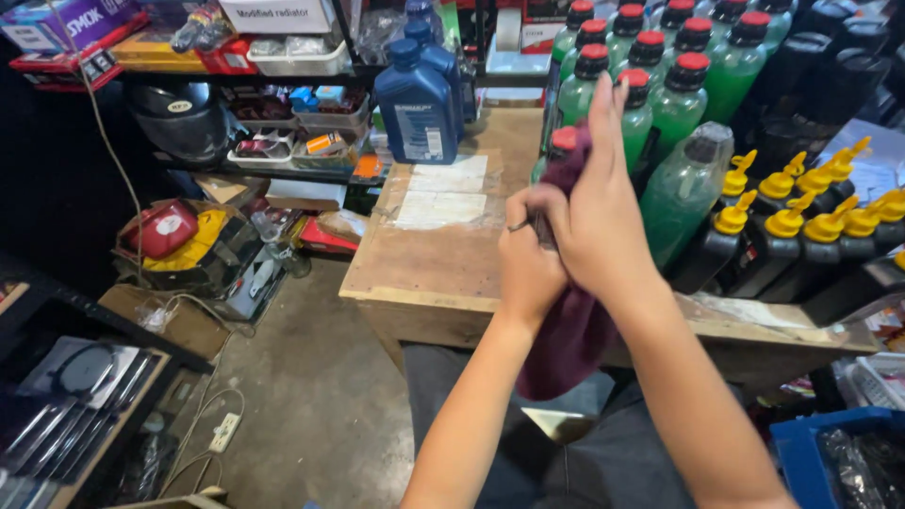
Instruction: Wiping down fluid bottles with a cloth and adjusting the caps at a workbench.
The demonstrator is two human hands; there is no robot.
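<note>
Soft, dark maroon cloth (566, 344) hanging in a limp fold at centre frame, and a thin metal piece (521, 225) peeking out beside it, too small to make out. The left hand (530, 259) is curled into a fist, clamped on that metal piece and the cloth together. The right hand (596, 221) lies flat against the cloth from the right side, fingers (605, 113) stretched straight up and close together, palm pressing the fabric. Both hands are pushed up against each other, raised above the counter (443, 254).

That counter is rough, worn wood with pale taped paper patches (441, 196). At its upper edge stands a blue plastic jug (415, 106), squared off with a handle. To the upper right, translucent green bottles with red caps (693, 90) are crowded together, and black bottles with yellow spouts (801, 226) line the right side. Lower left, bare concrete floor (311, 396) with a white power strip (224, 432) and loose cable. Cluttered shelves (283, 141) fill the upper left.
</note>
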